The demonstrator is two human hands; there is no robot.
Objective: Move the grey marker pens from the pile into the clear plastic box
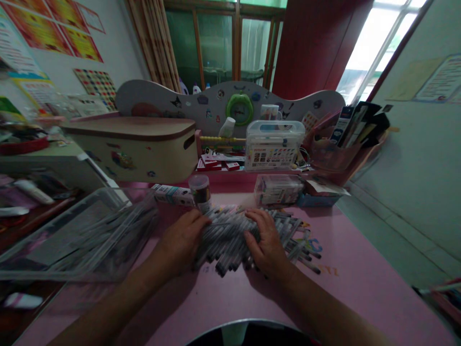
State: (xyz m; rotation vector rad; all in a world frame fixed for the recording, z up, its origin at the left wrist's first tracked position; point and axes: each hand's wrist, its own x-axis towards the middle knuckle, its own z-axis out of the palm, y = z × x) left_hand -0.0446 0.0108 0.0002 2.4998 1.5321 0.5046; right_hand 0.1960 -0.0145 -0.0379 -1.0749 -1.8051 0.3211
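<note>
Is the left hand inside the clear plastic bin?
No, the left hand is against the pile of pens on the pink table, outside the bin.

A single head-worn camera looks forward and down from the near side of a flat pink tabletop (360, 288), above two bare forearms (124, 295) that enter from the bottom edge. The bare left hand (183, 235) and bare right hand (267, 242) are close, around mid-frame. Farther off, the view reaches a lime-green-framed clock (239, 110) and, beyond it, a wood-framed glass window (216, 48).
</note>
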